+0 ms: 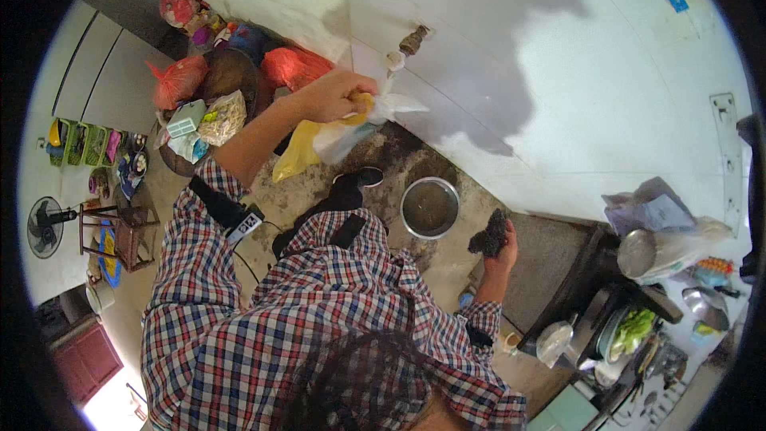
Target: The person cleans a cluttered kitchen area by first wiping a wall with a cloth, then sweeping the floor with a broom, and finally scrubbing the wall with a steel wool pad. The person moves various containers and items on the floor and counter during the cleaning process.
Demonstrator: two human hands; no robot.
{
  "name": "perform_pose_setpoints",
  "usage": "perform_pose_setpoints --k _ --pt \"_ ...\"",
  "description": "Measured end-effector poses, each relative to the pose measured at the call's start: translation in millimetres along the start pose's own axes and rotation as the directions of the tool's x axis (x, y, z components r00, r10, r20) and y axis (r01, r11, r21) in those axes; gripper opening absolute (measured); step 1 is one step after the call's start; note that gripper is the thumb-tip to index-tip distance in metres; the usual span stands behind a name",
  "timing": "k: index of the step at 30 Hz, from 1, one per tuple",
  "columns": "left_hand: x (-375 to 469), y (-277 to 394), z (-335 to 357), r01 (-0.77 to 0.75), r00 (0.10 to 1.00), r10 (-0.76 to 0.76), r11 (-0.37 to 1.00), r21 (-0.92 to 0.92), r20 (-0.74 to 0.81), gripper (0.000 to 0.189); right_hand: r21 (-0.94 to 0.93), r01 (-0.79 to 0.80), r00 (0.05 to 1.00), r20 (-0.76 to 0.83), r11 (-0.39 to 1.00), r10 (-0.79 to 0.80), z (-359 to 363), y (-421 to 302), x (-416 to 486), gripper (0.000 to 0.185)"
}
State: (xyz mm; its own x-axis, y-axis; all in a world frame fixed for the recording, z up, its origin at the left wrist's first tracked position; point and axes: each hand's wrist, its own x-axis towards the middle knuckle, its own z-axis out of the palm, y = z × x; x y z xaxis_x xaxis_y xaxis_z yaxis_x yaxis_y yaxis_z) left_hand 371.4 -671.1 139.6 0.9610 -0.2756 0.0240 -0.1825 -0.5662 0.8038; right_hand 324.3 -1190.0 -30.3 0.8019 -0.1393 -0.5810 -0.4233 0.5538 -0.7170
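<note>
My left hand (342, 96) is raised below the wall tap (412, 42), its fingers closed on a bunch of thin plastic bags. A yellow bag (296, 152) hangs from it, and a whitish translucent bag (344, 140) hangs beside that; white plastic ends stick out towards the wall. Lower on the right, my right hand (504, 251) grips a dark, bumpy, lumpy item (492, 236) whose material I cannot tell. Between my hands, a round metal basin (429, 208) stands on the stained floor, apparently with liquid in it.
Red bags (179, 81) and a bag of pale pieces (224, 120) lie at the left. A wooden stool (133, 236) and a fan (46, 226) stand farther left. Right of me, a cluttered counter holds leafy greens (633, 332) and a metal bowl (705, 305).
</note>
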Motion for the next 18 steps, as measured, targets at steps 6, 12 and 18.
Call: perform_pose_setpoints --k 6,12,18 --pt "23.7 -61.7 -8.1 0.195 0.974 -0.177 0.973 -0.126 0.141 0.019 -0.01 0.003 1.0 -0.03 1.0 -0.003 -8.3 4.3 -21.7 0.046" --pt "95.9 -74.7 -30.1 0.059 0.987 -0.072 0.994 0.093 0.142 0.018 -0.02 0.06 0.987 -0.146 0.998 -0.062 -8.5 -4.5 -41.4 0.049" --pt "127.2 -95.2 -24.1 0.04 0.996 -0.052 0.983 0.177 0.068 0.01 0.035 0.052 0.974 -0.223 0.998 -0.043 -16.7 2.3 -57.1 0.049"
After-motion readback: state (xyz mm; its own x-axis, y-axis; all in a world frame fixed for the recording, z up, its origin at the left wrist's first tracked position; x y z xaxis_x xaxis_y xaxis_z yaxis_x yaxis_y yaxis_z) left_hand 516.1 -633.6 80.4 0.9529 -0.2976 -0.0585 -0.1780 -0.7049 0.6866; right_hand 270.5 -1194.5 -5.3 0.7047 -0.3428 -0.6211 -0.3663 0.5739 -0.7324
